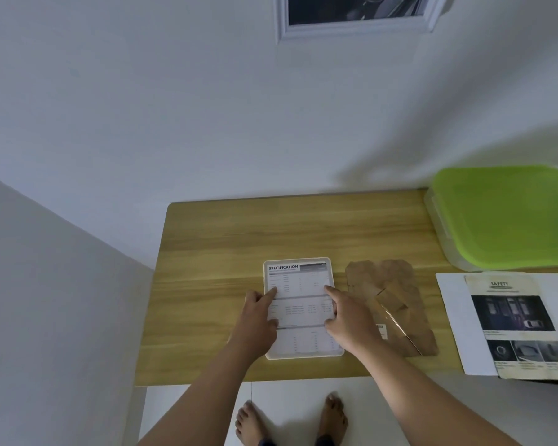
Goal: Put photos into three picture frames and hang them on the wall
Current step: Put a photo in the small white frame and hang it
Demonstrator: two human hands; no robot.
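While the white frame (303,355) lies flat on the tabletop (207,252), both hands, left (258,320) and right (348,320), press spread fingers on its printed sheet (300,304), apart at opposite edges.

Table (207,252): frame (298,354), backing (397,284), papers (458,317), perhaps box (503,217).

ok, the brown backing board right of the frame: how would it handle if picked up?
The brown backing board looks thin and flat, so probably light and fairly stiff. Its stand flap looks partly lifted and may swing. Lying flush on the table, it likely needs an edge pried up.
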